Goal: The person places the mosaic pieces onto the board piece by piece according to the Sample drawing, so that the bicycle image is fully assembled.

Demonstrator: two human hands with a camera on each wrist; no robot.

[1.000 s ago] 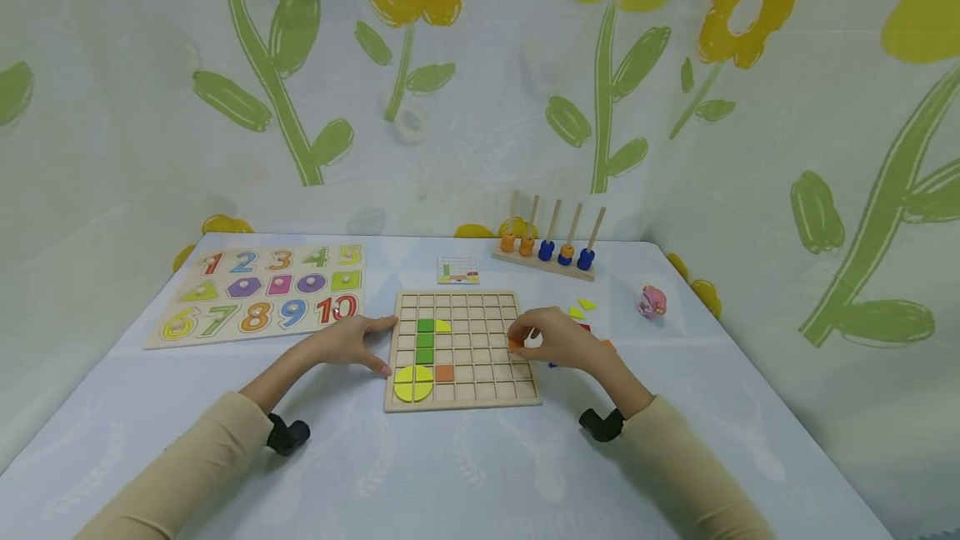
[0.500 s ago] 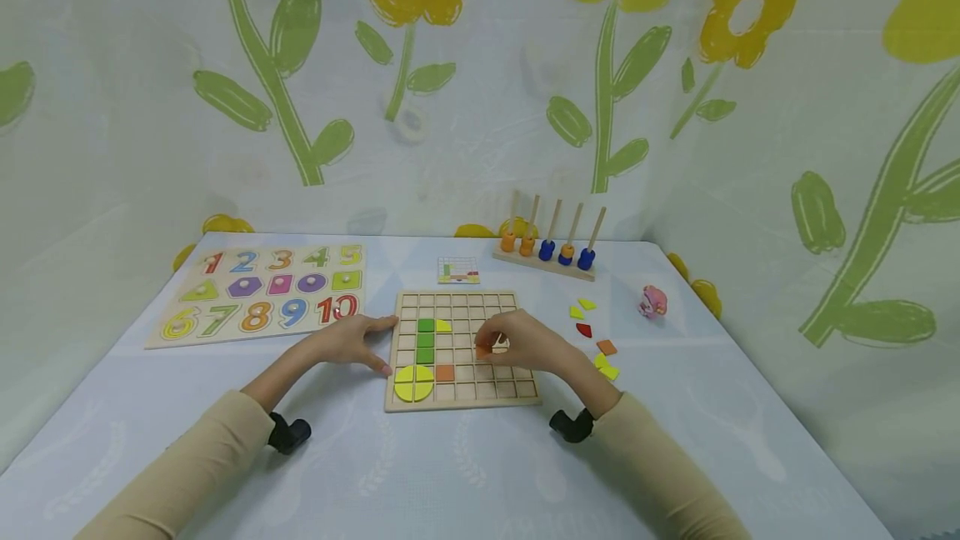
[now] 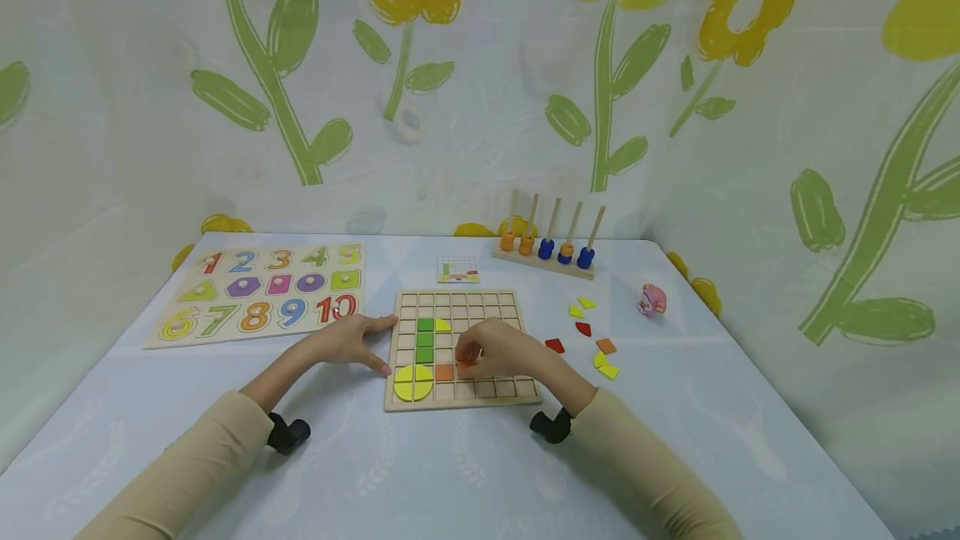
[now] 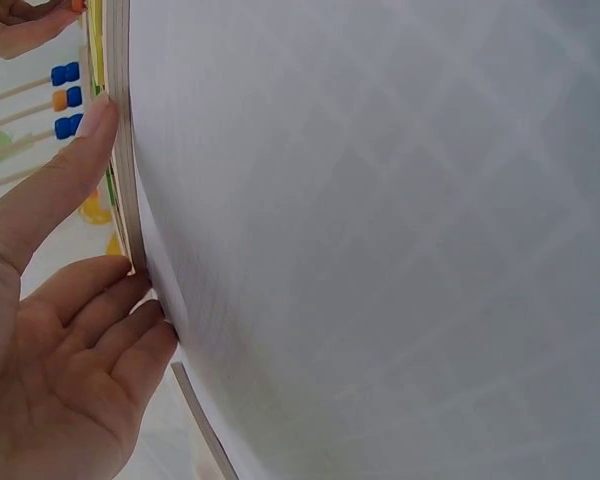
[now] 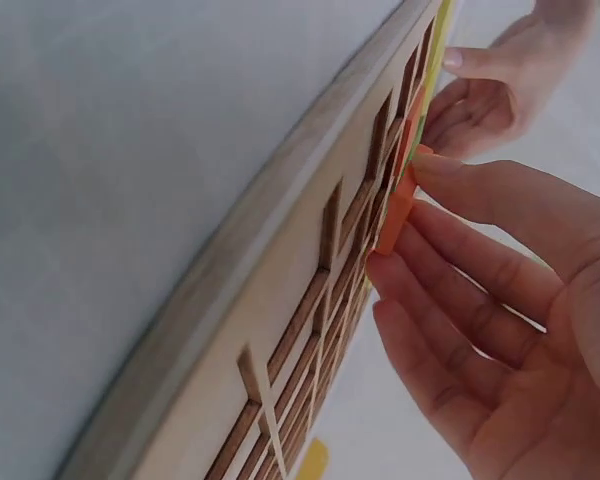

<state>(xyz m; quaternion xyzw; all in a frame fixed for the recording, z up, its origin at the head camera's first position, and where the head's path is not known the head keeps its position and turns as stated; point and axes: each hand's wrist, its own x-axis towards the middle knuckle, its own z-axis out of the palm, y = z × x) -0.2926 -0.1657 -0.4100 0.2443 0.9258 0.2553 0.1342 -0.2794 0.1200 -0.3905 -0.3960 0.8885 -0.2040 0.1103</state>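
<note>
A wooden grid board (image 3: pixel 487 300) lies on the table. Green squares (image 3: pixel 425 340), a yellow circle of quarter pieces (image 3: pixel 413 384), a yellow quarter piece (image 3: pixel 443 326) and an orange square (image 3: pixel 444 372) sit in its cells. My left hand (image 3: pixel 347 342) rests at the board's left edge, thumb and fingers extended against the side. With my right hand (image 3: pixel 501 348) I pinch an orange square tile (image 5: pixel 398 212) between thumb and fingers, low over the board, just right of the orange square. My fingers partly hide that tile in the head view.
Loose red pieces (image 3: pixel 583 329), yellow pieces (image 3: pixel 606 366) and an orange square (image 3: pixel 606 346) lie right of the board. Behind it are a pattern card (image 3: pixel 457 270) and a peg stacker (image 3: pixel 543 261). A number puzzle (image 3: pixel 258 294) lies left, a pink toy (image 3: pixel 652 300) right.
My right hand has moved left across the board with the orange tile, from its right edge to beside the placed orange square. My left hand has stayed at the board's left edge.
</note>
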